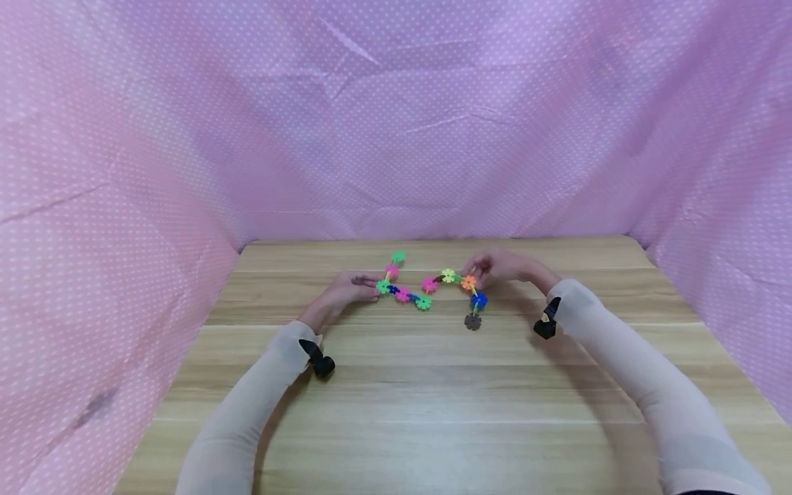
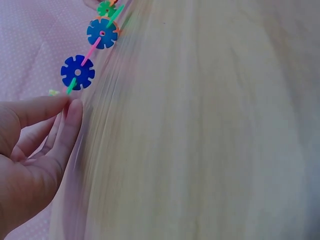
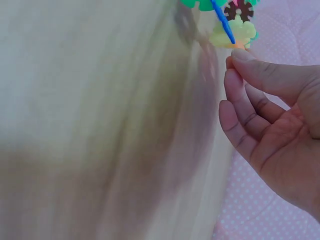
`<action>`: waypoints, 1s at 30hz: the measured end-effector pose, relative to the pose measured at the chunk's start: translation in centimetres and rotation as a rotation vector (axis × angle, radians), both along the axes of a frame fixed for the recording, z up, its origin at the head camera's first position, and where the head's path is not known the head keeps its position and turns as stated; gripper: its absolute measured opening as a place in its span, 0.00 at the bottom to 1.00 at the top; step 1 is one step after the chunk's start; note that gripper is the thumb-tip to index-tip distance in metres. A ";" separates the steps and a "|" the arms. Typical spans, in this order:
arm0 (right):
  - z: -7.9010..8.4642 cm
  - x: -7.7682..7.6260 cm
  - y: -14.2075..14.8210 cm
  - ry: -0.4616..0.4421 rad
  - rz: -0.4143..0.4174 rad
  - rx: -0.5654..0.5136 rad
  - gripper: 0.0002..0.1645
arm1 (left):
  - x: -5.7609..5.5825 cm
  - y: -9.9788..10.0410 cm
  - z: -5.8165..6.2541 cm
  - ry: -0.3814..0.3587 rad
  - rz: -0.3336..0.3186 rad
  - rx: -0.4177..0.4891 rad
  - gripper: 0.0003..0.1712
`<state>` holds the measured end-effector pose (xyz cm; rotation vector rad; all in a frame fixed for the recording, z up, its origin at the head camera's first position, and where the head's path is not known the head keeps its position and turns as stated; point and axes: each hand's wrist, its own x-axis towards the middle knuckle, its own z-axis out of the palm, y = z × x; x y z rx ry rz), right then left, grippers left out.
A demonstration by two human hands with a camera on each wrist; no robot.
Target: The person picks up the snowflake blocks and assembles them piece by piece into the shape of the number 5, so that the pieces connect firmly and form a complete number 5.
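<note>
Two chains of interlocking plastic discs with notched edges appear in the head view. My left hand (image 1: 349, 289) pinches the left chain (image 1: 403, 295) by its green disc, thumb and fingertips together. Blue discs (image 2: 77, 72) run on from those fingertips in the left wrist view. My right hand (image 1: 500, 267) pinches the right chain (image 1: 448, 276) near its orange disc, from which a blue disc and a dark disc (image 1: 473, 322) hang toward me. A yellow disc (image 3: 235, 34) sits just above the right fingertips. The facing chain ends lie close; whether they touch, I cannot tell.
Both chains are over a wood-grain table (image 1: 396, 385). Pink polka-dot cloth (image 1: 396, 137) rises behind the table's far edge and along both sides. A black wrist camera (image 1: 322, 364) is strapped on the left sleeve, another (image 1: 546, 324) on the right.
</note>
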<state>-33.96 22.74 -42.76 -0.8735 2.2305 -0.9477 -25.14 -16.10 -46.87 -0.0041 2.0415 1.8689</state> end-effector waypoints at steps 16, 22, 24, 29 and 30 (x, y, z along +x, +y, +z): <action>-1.2 4.8 1.6 0.003 -0.072 -0.075 0.22 | -2.6 2.7 0.0 0.052 0.058 -0.100 0.25; -1.9 6.2 1.2 0.047 -0.057 -0.136 0.18 | -3.6 3.4 -0.3 0.054 0.088 -0.081 0.26; -2.0 6.6 1.0 0.053 -0.069 -0.141 0.18 | -3.8 3.6 -0.2 0.050 0.097 -0.075 0.26; -2.3 7.7 0.3 0.063 -0.097 -0.155 0.19 | -4.4 4.2 0.0 0.041 0.113 -0.084 0.25; -2.4 7.9 0.2 0.067 -0.106 -0.156 0.18 | -4.5 4.2 0.0 0.043 0.115 -0.089 0.25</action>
